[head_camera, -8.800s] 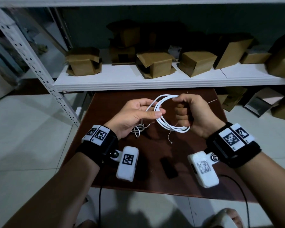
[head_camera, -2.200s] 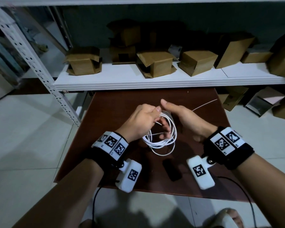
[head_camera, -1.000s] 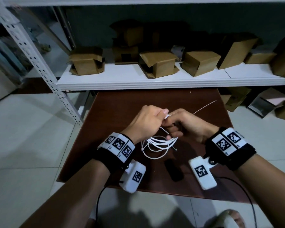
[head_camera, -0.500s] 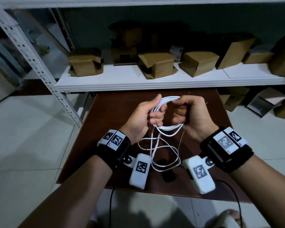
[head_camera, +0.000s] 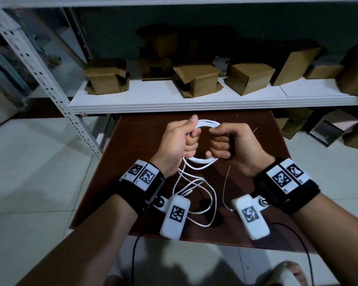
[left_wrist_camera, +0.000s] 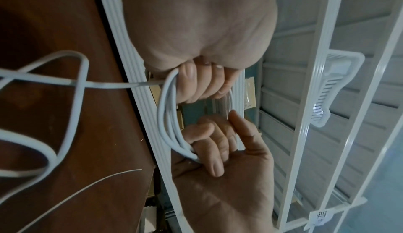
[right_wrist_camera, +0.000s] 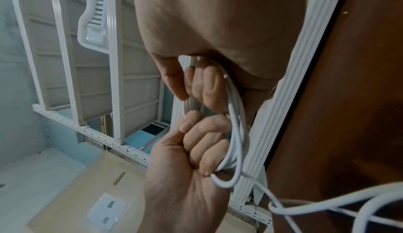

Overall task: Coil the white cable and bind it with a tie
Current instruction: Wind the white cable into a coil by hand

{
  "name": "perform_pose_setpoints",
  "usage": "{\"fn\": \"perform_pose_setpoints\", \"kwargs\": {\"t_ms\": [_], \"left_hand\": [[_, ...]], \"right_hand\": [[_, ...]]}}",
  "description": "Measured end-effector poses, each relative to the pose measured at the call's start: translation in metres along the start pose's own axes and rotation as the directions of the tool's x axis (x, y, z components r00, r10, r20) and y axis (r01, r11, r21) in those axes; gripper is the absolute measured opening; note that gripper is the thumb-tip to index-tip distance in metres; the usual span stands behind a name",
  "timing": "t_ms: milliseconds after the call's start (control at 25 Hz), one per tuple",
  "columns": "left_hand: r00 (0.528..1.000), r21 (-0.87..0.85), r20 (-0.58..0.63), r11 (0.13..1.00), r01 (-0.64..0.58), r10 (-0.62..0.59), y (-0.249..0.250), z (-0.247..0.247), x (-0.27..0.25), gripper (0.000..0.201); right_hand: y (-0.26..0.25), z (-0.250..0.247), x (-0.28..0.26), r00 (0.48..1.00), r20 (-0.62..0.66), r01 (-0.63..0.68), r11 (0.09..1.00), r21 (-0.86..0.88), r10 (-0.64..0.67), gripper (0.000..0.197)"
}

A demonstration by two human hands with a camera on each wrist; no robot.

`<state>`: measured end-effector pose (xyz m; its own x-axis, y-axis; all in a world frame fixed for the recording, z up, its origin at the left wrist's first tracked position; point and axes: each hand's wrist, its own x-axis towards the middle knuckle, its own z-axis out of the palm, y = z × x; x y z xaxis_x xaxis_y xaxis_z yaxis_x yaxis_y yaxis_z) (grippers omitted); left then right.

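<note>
The white cable [head_camera: 207,125] is wound into a small coil held upright above the brown table [head_camera: 256,213]. My left hand [head_camera: 181,141] grips the coil's left side, fingers [left_wrist_camera: 196,85] curled round the strands [left_wrist_camera: 167,116]. My right hand [head_camera: 227,143] grips the right side in a fist, and its fingers [right_wrist_camera: 205,85] wrap the bundle [right_wrist_camera: 237,133]. Loose cable turns [head_camera: 196,188] hang from the left hand down to the table. A thin wire tie [head_camera: 225,188] dangles below the right hand, and its far end [head_camera: 255,130] sticks out past that hand.
A white shelf [head_camera: 194,102] right behind the table carries several cardboard boxes [head_camera: 196,79]. A perforated metal upright [head_camera: 50,83] slants down at the left. Pale tiled floor [head_camera: 29,182] lies on both sides. More boxes [head_camera: 331,129] sit under the shelf at right.
Over the last second both hands rose from the table with the coil between them. Some turns have slipped out and hang loose below. The tie now dangles under the right hand.
</note>
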<state>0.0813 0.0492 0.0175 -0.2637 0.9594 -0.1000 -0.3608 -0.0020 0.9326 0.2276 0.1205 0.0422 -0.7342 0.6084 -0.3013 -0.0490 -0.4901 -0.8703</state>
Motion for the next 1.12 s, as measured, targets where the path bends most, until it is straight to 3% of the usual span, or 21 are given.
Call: {"fn": "perform_pose_setpoints", "kwargs": {"t_ms": [240, 400, 520, 680, 760, 840, 920, 960, 1120], "left_hand": [[1.000, 0.177, 0.013, 0.984, -0.027, 0.025, -0.005, 0.003, -0.002, 0.048], [0.999, 0.338, 0.018, 0.940, -0.041, 0.037, -0.012, 0.006, -0.004, 0.048], [0.983, 0.206, 0.168, 0.978, 0.033, -0.068, -0.002, -0.003, -0.009, 0.044], [0.906, 0.201, 0.397, 0.977, 0.073, -0.149, 0.020, -0.021, -0.013, 0.038], [0.896, 0.256, 0.410, 0.964, 0.066, -0.171, 0.024, -0.025, -0.015, 0.033], [0.899, 0.313, 0.400, 0.949, 0.047, -0.177, 0.025, -0.026, -0.016, 0.026], [0.909, 0.358, 0.392, 0.934, -0.012, -0.138, 0.026, -0.029, -0.015, 0.009], [0.917, 0.394, 0.382, 0.918, -0.050, -0.114, 0.026, -0.030, -0.014, 0.009], [0.937, 0.566, 0.341, 0.812, -0.139, -0.078, 0.019, -0.031, -0.010, 0.048]], "right_hand": [[0.000, 0.001, -0.005, 1.000, -0.009, 0.011, 0.973, -0.233, -0.014, 0.041], [-0.001, -0.003, -0.004, 0.996, 0.030, -0.064, 0.943, -0.325, 0.078, 0.026], [-0.008, -0.004, -0.007, 0.994, 0.086, -0.030, 0.926, -0.376, 0.067, 0.018], [-0.019, 0.000, -0.016, 0.986, 0.158, 0.016, 0.905, -0.425, 0.057, 0.012], [-0.020, 0.001, -0.015, 0.988, 0.144, 0.011, 0.890, -0.455, 0.062, 0.019], [-0.019, -0.002, -0.011, 0.992, 0.106, -0.003, 0.878, -0.479, 0.062, 0.041], [-0.019, -0.003, -0.008, 0.994, 0.091, -0.006, 0.876, -0.483, 0.057, 0.043], [-0.019, -0.004, -0.007, 0.995, 0.089, -0.006, 0.873, -0.488, 0.056, 0.038], [-0.020, -0.008, -0.001, 0.997, 0.052, -0.024, 0.870, -0.492, 0.057, 0.019]]}}
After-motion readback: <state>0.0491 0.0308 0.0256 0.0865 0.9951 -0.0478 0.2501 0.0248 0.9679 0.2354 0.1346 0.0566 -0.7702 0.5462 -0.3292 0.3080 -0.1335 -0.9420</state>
